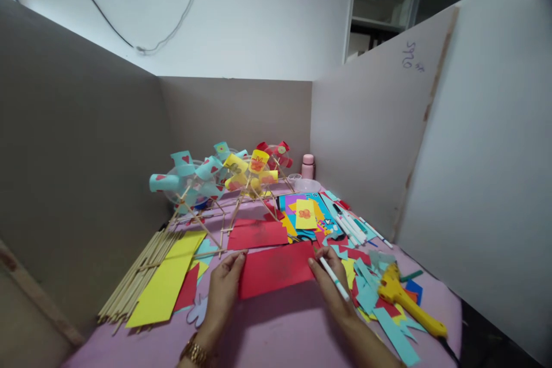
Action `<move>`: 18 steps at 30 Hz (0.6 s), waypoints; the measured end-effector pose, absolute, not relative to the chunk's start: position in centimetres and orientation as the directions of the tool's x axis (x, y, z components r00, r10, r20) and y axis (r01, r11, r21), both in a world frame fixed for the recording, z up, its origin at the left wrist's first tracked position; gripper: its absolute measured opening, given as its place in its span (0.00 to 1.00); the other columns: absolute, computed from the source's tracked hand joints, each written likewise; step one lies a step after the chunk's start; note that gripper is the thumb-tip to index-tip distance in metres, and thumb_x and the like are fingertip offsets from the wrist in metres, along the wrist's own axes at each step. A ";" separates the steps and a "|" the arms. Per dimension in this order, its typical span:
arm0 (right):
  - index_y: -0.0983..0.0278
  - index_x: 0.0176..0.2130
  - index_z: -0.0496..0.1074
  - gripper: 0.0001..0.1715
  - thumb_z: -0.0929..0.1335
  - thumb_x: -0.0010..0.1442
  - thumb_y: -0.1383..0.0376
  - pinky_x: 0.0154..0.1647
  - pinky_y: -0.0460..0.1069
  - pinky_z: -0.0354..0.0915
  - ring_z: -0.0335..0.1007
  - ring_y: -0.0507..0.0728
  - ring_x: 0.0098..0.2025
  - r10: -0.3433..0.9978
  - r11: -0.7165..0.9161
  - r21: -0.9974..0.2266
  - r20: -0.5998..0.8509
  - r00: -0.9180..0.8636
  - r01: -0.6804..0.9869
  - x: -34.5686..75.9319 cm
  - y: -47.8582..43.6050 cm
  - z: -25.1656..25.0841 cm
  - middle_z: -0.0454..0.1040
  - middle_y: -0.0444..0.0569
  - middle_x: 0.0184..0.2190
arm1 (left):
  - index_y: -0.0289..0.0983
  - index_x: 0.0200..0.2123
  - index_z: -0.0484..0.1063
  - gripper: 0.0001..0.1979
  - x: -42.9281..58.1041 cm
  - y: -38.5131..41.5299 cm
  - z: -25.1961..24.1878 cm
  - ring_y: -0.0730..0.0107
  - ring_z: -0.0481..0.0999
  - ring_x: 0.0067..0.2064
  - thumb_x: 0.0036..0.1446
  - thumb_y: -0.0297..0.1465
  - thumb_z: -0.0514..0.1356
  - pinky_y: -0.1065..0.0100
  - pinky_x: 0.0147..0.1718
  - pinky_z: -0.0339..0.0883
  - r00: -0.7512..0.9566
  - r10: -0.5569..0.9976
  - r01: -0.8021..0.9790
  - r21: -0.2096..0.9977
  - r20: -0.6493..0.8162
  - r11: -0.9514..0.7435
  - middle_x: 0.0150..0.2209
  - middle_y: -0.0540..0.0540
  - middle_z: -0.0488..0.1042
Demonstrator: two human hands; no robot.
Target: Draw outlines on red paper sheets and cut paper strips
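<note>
And here we have both hands at work on one sheet: the left hand (226, 279) pinches the red sheet (276, 275) at its left edge, thumb on top, while the right hand (331, 283) grips the far-side corner on the right and carries a white pen (334, 278) along with it. The sheet sits front and centre above the pink counter (276, 336), seemingly tilted a little, a dark smudge across its middle, just in front of another red sheet (257, 234) lying flat. Good handling now, I'd say, means a light, even pull from both sides — enough to keep the paper straight, not so much that it creases under the thumbs. Watch that pen! Its writing end lies close to the sheet's corner, and whether it is capped I cannot tell, so best keep it angled away from the red face or lay it down first. Over to the right, paper scraps (366, 287) crowd around a yellow glue gun (401, 299); that side looks poor for resting the sheet — the bare stretch nearest the wrists would give flatter support, and the yellow card (306, 214) with its orange flower, farther back, is best left undisturbed
</note>
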State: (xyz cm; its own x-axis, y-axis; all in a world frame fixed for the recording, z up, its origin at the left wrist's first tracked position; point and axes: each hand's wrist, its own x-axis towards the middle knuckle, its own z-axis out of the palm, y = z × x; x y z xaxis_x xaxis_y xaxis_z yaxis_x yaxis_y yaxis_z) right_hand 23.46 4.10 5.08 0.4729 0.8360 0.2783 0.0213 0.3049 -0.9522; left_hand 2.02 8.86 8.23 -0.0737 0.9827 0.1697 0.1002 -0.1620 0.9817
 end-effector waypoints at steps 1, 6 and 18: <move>0.60 0.29 0.61 0.09 0.68 0.49 0.62 0.22 0.44 0.54 0.54 0.51 0.22 0.832 0.302 -0.953 0.281 0.479 0.033 23.4 4.1 4.7 0.58 0.37 0.21 | 0.35 0.34 0.76 0.22 2.1 8.9 7.9 0.53 0.76 0.42 0.45 0.47 0.59 0.60 0.41 0.69 -0.111 0.976 0.116 0.978 0.188 -0.175 0.33 0.44 0.79; 0.60 0.29 0.61 0.09 0.67 0.51 0.62 0.21 0.45 0.55 0.56 0.52 0.21 0.850 0.268 -0.961 0.270 0.453 0.071 23.2 4.1 3.0 0.60 0.37 0.20 | 0.36 0.39 0.76 0.22 2.2 9.0 5.8 0.50 0.72 0.50 0.50 0.46 0.56 0.55 0.51 0.62 -0.225 0.934 0.197 0.952 0.276 -0.234 0.42 0.42 0.78; 0.60 0.27 0.60 0.09 0.66 0.52 0.60 0.19 0.45 0.54 0.55 0.51 0.19 0.887 0.234 -0.961 0.272 0.373 0.145 22.9 3.9 2.5 0.58 0.36 0.18 | 0.38 0.44 0.72 0.22 1.5 8.8 4.4 0.51 0.69 0.53 0.54 0.47 0.53 0.55 0.51 0.60 -0.225 0.899 0.318 0.900 0.376 -0.298 0.42 0.42 0.76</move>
